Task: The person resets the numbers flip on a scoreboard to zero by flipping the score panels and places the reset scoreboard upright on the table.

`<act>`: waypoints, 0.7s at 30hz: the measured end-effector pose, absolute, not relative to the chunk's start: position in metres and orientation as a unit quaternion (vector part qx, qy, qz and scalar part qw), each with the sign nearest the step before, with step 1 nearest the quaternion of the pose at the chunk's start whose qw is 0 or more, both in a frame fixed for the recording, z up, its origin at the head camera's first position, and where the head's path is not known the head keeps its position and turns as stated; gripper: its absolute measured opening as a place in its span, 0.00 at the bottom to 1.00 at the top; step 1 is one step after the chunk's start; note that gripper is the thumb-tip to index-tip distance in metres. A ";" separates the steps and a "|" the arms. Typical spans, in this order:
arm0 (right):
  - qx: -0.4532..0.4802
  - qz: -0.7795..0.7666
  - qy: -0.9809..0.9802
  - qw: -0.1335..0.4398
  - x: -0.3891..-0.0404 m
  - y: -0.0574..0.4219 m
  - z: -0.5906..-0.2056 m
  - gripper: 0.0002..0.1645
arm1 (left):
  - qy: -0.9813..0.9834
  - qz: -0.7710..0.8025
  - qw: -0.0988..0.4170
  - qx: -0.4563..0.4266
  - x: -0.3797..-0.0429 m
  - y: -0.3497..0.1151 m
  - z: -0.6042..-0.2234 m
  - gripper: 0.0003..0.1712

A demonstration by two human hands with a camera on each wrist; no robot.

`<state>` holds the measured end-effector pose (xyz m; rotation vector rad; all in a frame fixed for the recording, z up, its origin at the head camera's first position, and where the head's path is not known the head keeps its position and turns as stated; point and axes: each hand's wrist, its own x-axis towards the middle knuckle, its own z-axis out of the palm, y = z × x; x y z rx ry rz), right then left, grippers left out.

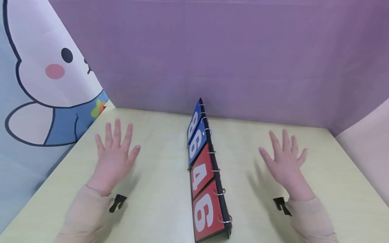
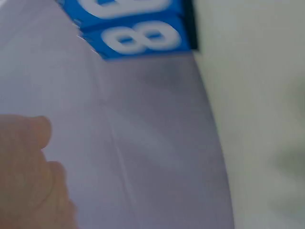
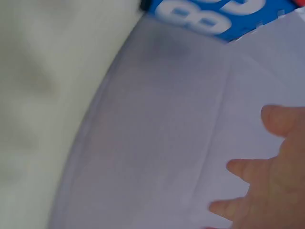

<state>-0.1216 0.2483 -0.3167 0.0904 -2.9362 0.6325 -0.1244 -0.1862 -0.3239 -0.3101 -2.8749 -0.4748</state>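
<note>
A flip scoreboard stands on the table like a tent, its length running away from me. Its left face carries blue cards with 8 and 6 at the far end and red cards with 4 and 6 at the near end, hung on metal rings. To its left, my left hand hovers with fingers spread. My right hand is held over the table on the other side, fingers also spread. Neither hand touches the scoreboard. Both wrist views catch the blue end of the scoreboard.
The pale table reaches back to a purple cloth backdrop. On the left hangs a cloth printed with a cartoon rabbit. A light pink cloth borders the right side. Small black straps show at the cuffs.
</note>
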 end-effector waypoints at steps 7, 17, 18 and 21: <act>0.132 0.345 -0.929 -0.010 -0.111 0.216 -0.315 0.34 | -0.934 -0.276 0.003 -0.226 -0.120 -0.131 -0.300 0.36; 0.295 0.387 -0.864 -0.131 -0.111 0.196 -0.328 0.18 | -0.893 -0.323 -0.005 -0.314 -0.134 -0.075 -0.299 0.33; 0.309 0.386 -0.857 -0.143 -0.112 0.196 -0.329 0.17 | -0.889 -0.324 -0.004 -0.323 -0.136 -0.072 -0.300 0.33; 0.331 0.391 -0.842 -0.170 -0.113 0.195 -0.331 0.14 | -0.881 -0.323 0.002 -0.345 -0.141 -0.067 -0.303 0.33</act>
